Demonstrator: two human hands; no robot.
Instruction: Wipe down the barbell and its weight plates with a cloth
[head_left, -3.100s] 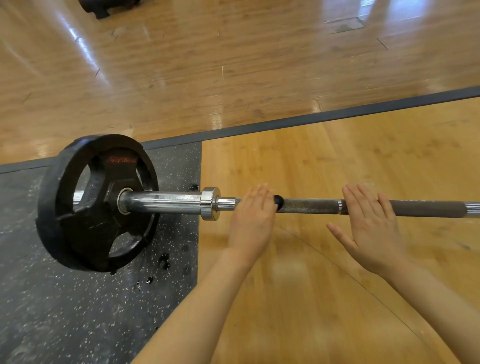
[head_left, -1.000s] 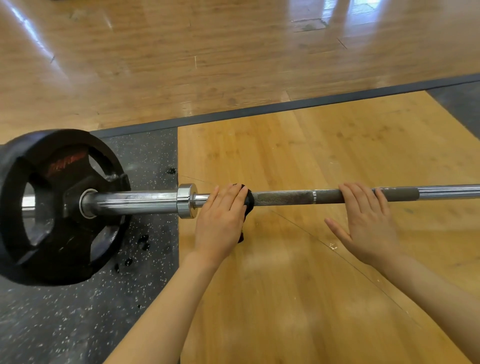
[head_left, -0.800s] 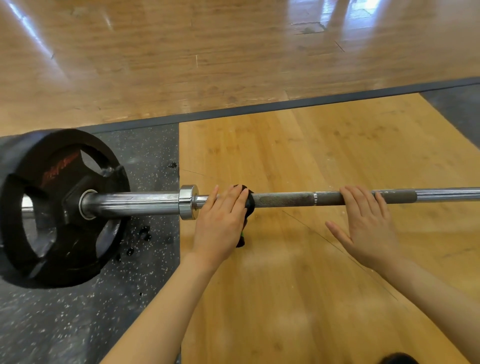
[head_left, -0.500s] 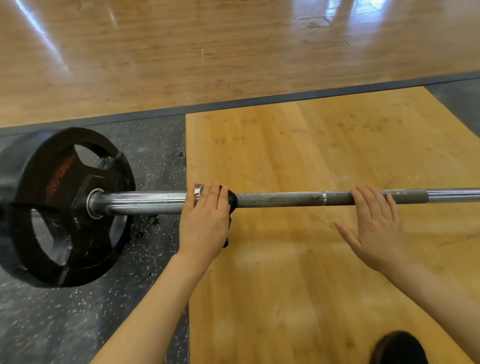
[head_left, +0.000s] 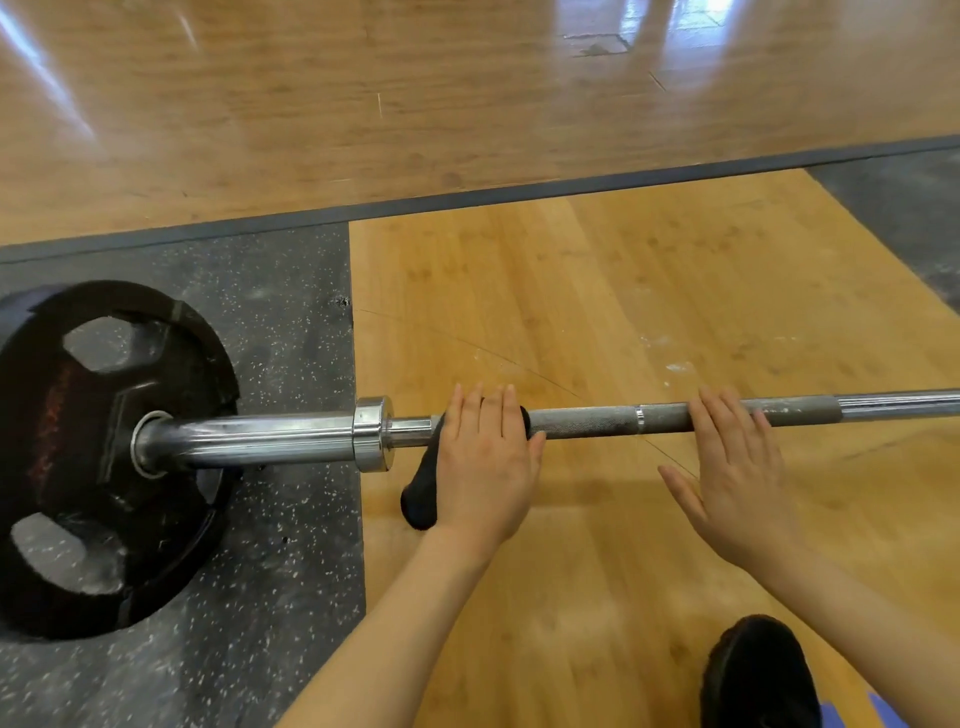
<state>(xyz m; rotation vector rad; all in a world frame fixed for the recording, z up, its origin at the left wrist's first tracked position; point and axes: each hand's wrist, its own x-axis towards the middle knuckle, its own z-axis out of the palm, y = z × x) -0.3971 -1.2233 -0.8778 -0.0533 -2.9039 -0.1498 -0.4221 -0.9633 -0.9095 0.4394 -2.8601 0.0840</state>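
Item one, far left of my view: one black weight plate (head_left: 98, 457), standing on edge on the speckled grey rubber mat (head_left: 291, 545), with cut-out grip holes and faint red lettering I cannot read. It sits on the chrome sleeve (head_left: 249, 439) of the barbell (head_left: 587, 422), which runs left to right across the whole frame. A chrome collar (head_left: 373, 434) ends the sleeve just over the seam where the mat meets the wooden platform (head_left: 597, 291).

Item two, just right of the collar: a black cloth (head_left: 423, 488) draped over the shaft, one end hanging down toward me. My left hand (head_left: 485, 462) lies on top of it, fingers straight and together, pressing the cloth against the bar rather than curling round it.

Item three: a bare stretch of dull knurled shaft with a thin bright ring mark, between the two hands.

Item four: my right hand (head_left: 737, 467), flat and spread, fingers laid over the bar, thumb out to the side, holding nothing.

Item five, bottom right: the toe of a black shoe (head_left: 758, 670) on the platform. Beyond the dark border strip lies glossy wooden flooring (head_left: 363, 93).
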